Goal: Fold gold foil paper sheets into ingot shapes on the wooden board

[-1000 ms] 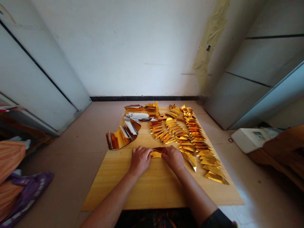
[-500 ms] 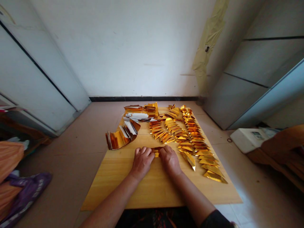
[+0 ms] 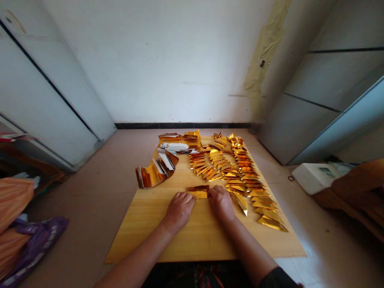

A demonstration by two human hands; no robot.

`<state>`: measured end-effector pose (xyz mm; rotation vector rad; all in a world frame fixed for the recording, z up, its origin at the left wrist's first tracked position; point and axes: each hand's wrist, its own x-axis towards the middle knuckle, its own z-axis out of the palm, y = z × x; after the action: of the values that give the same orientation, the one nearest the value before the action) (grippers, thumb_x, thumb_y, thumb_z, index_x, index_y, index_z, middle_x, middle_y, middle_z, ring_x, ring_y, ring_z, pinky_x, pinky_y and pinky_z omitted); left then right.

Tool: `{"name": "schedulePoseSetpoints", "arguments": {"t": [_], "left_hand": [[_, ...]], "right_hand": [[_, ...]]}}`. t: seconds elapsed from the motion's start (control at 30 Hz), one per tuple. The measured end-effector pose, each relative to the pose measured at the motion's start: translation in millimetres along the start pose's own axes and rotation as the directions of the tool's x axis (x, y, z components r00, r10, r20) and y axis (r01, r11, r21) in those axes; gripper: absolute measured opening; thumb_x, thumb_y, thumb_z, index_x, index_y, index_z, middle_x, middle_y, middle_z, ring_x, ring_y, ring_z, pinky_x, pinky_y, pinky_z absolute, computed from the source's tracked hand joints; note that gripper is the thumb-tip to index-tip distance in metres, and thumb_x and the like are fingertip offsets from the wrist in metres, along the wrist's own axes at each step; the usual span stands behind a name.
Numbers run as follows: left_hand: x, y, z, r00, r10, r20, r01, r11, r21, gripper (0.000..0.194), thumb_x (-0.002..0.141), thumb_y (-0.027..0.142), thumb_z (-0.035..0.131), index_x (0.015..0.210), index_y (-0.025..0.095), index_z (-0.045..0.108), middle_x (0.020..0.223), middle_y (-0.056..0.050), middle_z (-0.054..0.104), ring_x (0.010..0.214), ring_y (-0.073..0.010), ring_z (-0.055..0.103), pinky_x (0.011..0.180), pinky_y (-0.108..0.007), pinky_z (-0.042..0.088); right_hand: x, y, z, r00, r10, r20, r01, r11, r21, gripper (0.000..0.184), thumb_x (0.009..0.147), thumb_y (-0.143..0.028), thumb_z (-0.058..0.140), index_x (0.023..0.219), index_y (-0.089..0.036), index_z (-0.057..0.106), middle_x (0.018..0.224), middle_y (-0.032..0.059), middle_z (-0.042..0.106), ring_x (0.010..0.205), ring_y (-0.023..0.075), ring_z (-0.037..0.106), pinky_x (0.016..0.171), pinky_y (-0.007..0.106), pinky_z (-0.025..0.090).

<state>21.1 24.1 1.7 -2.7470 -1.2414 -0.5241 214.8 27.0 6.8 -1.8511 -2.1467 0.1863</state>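
Note:
A small sheet of gold foil paper (image 3: 198,192) lies on a wooden board (image 3: 198,236) on the floor. My left hand (image 3: 179,209) rests at its left edge, fingers curled down onto it. At the paper's right edge sits my right hand (image 3: 221,202), likewise pressing it with bent fingers. Rows of folded gold pieces (image 3: 243,176) run along the board to the right of my hands. A curled stack of unfolded gold sheets (image 3: 154,173) lies at the board's left edge, beyond my left hand.
More gold paper bundles (image 3: 183,141) sit at the far end of the board. A white box (image 3: 315,176) stands on the floor to the right, a purple bag (image 3: 36,242) to the left. Grey cabinet walls flank both sides.
My hands have spread slightly apart, uncovering more of the gold sheet between them, which now lies flatter on the board.

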Motion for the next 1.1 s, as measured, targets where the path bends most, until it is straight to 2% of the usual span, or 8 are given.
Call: {"name": "schedulePoseSetpoints", "arguments": {"t": [0.1,0.23,0.37,0.53,0.67,0.83,0.97,1.1], "left_hand": [[1,2,-1.2,1.000,-0.016,0.024,0.016,1.000,0.016,0.021,0.089,0.014,0.045,0.102,0.019,0.061,0.085,-0.006,0.061,0.083,-0.0201,0.053,0.075,-0.035,0.037],[2,3,-0.8,1.000,-0.024,0.019,0.024,1.000,0.003,0.017,0.088,0.016,0.049,0.100,0.018,0.061,0.083,-0.005,0.061,0.082,-0.0207,0.052,0.075,-0.036,0.036],[1,1,-0.1,0.999,-0.029,0.020,0.030,0.999,-0.030,0.014,0.088,0.017,0.050,0.094,0.020,0.062,0.085,-0.005,0.062,0.084,-0.0208,0.052,0.076,-0.036,0.036],[1,-4,1.4,0.992,-0.128,0.008,0.127,0.980,-0.155,0.020,0.082,0.012,0.053,0.094,0.021,0.066,0.087,-0.005,0.062,0.086,-0.0199,0.051,0.076,-0.034,0.038],[5,-9,2.9,0.954,-0.299,-0.008,0.286,0.918,-0.275,0.011,0.080,0.018,0.059,0.079,0.022,0.069,0.086,-0.003,0.063,0.087,-0.0180,0.053,0.077,-0.032,0.038],[13,-10,1.2,0.855,-0.517,0.047,0.513,0.828,-0.227,0.006,0.073,0.027,0.067,0.069,0.023,0.065,0.084,-0.001,0.063,0.089,-0.0192,0.053,0.080,-0.034,0.035],[15,-9,0.8,0.815,-0.576,0.057,0.574,0.791,-0.211,0.007,0.070,0.029,0.070,0.070,0.024,0.065,0.101,0.000,0.062,0.099,-0.0211,0.051,0.090,-0.039,0.031],[17,-10,1.4,0.804,-0.587,0.101,0.593,0.774,-0.222,0.005,0.069,0.027,0.069,0.069,0.025,0.064,0.117,0.000,0.057,0.111,-0.0234,0.047,0.097,-0.043,0.027]], "right_hand": [[-3,4,-6,0.997,0.029,-0.075,-0.022,0.995,0.097,0.021,0.084,-0.010,0.046,0.077,-0.018,0.064,0.084,0.0051,0.059,0.083,0.0166,0.051,0.074,0.024,0.036],[-6,-15,-14,0.976,-0.010,-0.218,0.068,0.963,0.260,0.024,0.083,-0.007,0.041,0.082,-0.018,0.062,0.086,0.0056,0.059,0.085,0.0161,0.053,0.078,0.023,0.039],[2,-41,-13,0.989,-0.116,-0.094,0.142,0.930,0.338,0.020,0.081,-0.008,0.045,0.087,-0.019,0.061,0.091,0.0035,0.060,0.084,0.0131,0.056,0.074,0.019,0.040],[15,-40,-6,0.984,0.085,0.155,-0.111,0.980,0.166,0.016,0.081,-0.011,0.047,0.081,-0.019,0.062,0.085,0.0033,0.064,0.075,0.0128,0.058,0.065,0.020,0.037],[18,-32,-9,0.971,0.100,0.215,-0.131,0.982,0.138,0.020,0.083,-0.012,0.043,0.082,-0.019,0.062,0.086,0.0027,0.065,0.076,0.0117,0.059,0.064,0.020,0.035],[20,-40,-15,0.955,0.172,0.241,-0.194,0.979,0.068,0.013,0.082,-0.020,0.049,0.084,-0.020,0.061,0.088,0.0031,0.065,0.077,0.0140,0.060,0.061,0.022,0.034],[20,-49,-16,0.943,0.222,0.249,-0.235,0.972,0.023,0.020,0.077,-0.037,0.058,0.088,-0.020,0.060,0.091,0.0044,0.063,0.077,0.0170,0.061,0.058,0.023,0.034],[21,-50,-16,0.938,0.241,0.250,-0.250,0.968,0.006,0.022,0.076,-0.037,0.060,0.089,-0.020,0.060,0.093,0.0045,0.063,0.076,0.0172,0.061,0.057,0.023,0.032]]}}
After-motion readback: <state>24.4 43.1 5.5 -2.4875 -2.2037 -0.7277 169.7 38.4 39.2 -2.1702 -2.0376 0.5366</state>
